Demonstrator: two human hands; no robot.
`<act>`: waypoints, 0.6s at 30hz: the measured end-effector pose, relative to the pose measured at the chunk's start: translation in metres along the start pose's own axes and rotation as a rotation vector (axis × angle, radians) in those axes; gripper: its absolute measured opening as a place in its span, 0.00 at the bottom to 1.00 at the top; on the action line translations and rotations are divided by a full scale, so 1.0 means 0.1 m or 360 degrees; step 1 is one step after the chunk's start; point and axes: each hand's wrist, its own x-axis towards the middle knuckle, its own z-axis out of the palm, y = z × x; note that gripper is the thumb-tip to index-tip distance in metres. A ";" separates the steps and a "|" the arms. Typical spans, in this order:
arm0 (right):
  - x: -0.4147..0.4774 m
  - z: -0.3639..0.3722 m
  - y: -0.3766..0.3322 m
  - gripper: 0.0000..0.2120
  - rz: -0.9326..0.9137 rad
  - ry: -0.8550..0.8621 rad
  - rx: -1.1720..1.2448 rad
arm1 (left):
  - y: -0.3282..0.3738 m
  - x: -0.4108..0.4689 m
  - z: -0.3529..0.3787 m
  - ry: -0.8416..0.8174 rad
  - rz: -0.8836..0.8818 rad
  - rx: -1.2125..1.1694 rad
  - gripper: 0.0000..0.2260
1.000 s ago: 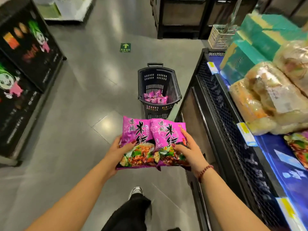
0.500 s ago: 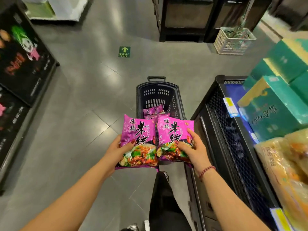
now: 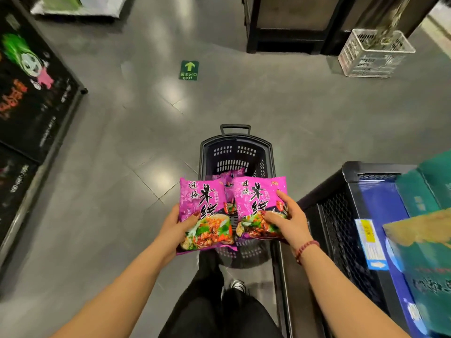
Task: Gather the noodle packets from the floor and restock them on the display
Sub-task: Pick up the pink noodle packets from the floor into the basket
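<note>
Head view, left packet (image 3: 203, 201) in left hand (image 3: 177, 226), right packet (image 3: 256, 198) in right hand (image 3: 289, 222)

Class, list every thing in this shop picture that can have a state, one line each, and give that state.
left noodle packet: sealed, gripped by the left hand.
right noodle packet: sealed, gripped by the right hand.
basket: standing on the floor, holding more purple packets.
white crate: upright on the floor.
</note>
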 end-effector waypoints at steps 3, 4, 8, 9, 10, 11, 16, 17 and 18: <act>0.32 0.05 -0.08 0.32 0.0056 0.0094 0.0024 | 0.20 0.41 -0.05 -0.0013 -0.0042 0.0028 0.19; 0.43 0.08 -0.11 0.32 0.0060 0.0136 0.0034 | 0.26 0.57 -0.08 -0.0020 -0.0050 0.0037 0.19; 0.85 0.20 -0.18 0.33 0.0113 0.0248 0.0009 | 0.48 1.08 -0.17 -0.0009 -0.0112 0.0093 0.19; 0.95 0.23 -0.17 0.34 0.0119 0.0265 -0.0014 | 0.52 1.19 -0.18 -0.0014 -0.0128 0.0096 0.19; 1.04 0.25 -0.18 0.34 0.0127 0.0274 -0.0050 | 0.55 1.30 -0.19 -0.0020 -0.0149 0.0102 0.19; 1.14 0.28 -0.18 0.34 0.0135 0.0271 -0.0084 | 0.57 1.40 -0.19 -0.0019 -0.0170 0.0115 0.18; 1.65 0.36 -0.04 0.34 0.0196 0.0204 -0.0224 | 0.51 1.93 -0.09 0.0043 -0.0258 0.0168 0.15; 1.77 0.36 0.04 0.34 0.0212 0.0190 -0.0246 | 0.45 2.03 -0.05 0.0064 -0.0277 0.0155 0.15; 1.89 0.38 0.11 0.34 0.0237 0.0179 -0.0275 | 0.38 2.13 0.00 0.0089 -0.0296 0.0149 0.15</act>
